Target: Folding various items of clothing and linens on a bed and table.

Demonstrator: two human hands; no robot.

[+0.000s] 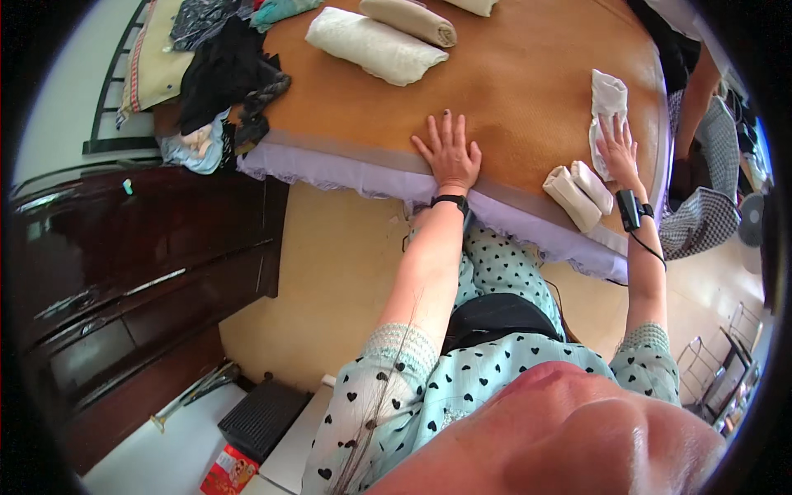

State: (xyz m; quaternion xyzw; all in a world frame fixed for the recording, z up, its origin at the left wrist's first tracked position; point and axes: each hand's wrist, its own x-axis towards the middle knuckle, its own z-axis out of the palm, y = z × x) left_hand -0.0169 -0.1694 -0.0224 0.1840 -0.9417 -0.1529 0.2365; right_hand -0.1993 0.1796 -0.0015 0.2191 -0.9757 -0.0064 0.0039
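My left hand (450, 154) lies palm down with fingers spread on the brown mat (513, 68) of a bed, near its front edge. It holds nothing. My right hand (617, 148) rests flat on a long folded white cloth (609, 93), covering its lower middle part. Just left of that cloth's near end lie two small cloth rolls side by side, one beige (572, 198) and one paler (592, 187). Farther back on the mat is a large white roll (376, 46) of cloth, with a beige roll (414, 21) against it.
Dark clothes (223, 74) are heaped at the bed's left corner. A lilac frilled bed skirt (346, 179) hangs along the front. Dark wooden furniture (154, 247) stands to the left. Another person's arm (699, 99) is beyond the bed's right edge, near checked fabric (699, 226).
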